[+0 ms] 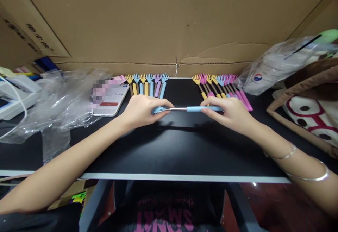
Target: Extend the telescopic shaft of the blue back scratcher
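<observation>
A blue telescopic back scratcher (194, 109) with a short metal rod showing is held level above the black table (169, 147). My left hand (142, 111) is closed around its claw end. My right hand (229, 114) grips its blue handle. Behind my left hand lies a neat row of yellow, blue and purple scratchers (148, 84). Behind my right hand lies a second, denser row of yellow, pink and blue scratchers (221, 86).
A phone (112, 100) lies at the left, beside crumpled clear plastic (60, 101). A plastic bag (277, 66) and a brown cloth bag (308, 108) sit at the right. Cardboard (169, 24) walls the back. The table's white front edge (185, 177) is near me.
</observation>
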The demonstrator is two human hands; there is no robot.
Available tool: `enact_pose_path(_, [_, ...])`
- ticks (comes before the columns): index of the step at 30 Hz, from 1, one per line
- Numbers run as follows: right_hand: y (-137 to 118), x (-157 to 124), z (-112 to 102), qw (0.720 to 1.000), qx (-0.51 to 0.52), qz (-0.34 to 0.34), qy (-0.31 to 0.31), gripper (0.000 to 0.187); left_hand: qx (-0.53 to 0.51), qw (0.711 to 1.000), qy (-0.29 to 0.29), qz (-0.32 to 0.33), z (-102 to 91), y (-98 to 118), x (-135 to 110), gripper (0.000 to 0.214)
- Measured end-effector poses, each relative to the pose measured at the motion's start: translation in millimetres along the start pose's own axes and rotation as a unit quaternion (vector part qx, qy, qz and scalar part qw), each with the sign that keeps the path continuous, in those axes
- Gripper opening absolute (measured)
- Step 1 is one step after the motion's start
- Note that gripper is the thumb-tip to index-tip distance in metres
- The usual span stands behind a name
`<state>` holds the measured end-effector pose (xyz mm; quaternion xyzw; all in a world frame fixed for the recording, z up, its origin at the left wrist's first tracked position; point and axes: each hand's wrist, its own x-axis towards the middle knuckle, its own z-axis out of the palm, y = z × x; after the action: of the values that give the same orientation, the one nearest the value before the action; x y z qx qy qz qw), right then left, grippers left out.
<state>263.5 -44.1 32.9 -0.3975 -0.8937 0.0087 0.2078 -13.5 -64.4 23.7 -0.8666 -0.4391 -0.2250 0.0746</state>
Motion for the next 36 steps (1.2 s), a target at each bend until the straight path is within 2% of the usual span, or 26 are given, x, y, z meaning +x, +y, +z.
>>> enact_pose_path(4, [-2.2, -1.0, -0.3, 0.998, -0.058, -0.016, 0.019, 0.028, 0.012, 1.0, 0.015, -0.006, 0.2, 2.0, 0.1, 0.019])
enact_pose_path(7, [-5.8, -1.8, 2.7, 0.995, -0.097, -0.036, 0.007, 0.026, 0.032, 0.999, 0.024, -0.009, 2.0, 5.0, -0.4, 0.017])
enact_pose_path(14, [-20.9, -5.1, 15.5, 0.993, -0.08, -0.079, -0.026, 0.022, 0.049, 0.998, 0.031, 0.014, 10.5, 21.2, -4.7, 0.017])
enact_pose_path(19, [-24.3, -6.2, 17.3, 0.991, -0.099, -0.089, 0.012, 0.022, 0.059, 0.997, 0.046, 0.011, 9.7, 25.6, -5.4, 0.02])
enact_pose_path(24, [-23.3, -4.6, 15.8, 0.988, -0.115, -0.096, 0.03, 0.023, 0.062, 0.998, 0.02, 0.011, 5.1, 23.8, -2.0, 0.022])
enact_pose_path(32, [-17.0, -0.9, 8.8, 0.981, -0.166, -0.093, 0.043, 0.026, 0.091, 0.996, -0.003, -0.023, -8.5, 15.4, 1.6, 0.027])
enact_pose_path(36, [-3.8, 1.2, -1.9, 0.979, -0.183, -0.084, 0.043, 0.029, 0.099, 0.992, -0.059, -0.054, -23.0, 3.0, 4.7, 0.031])
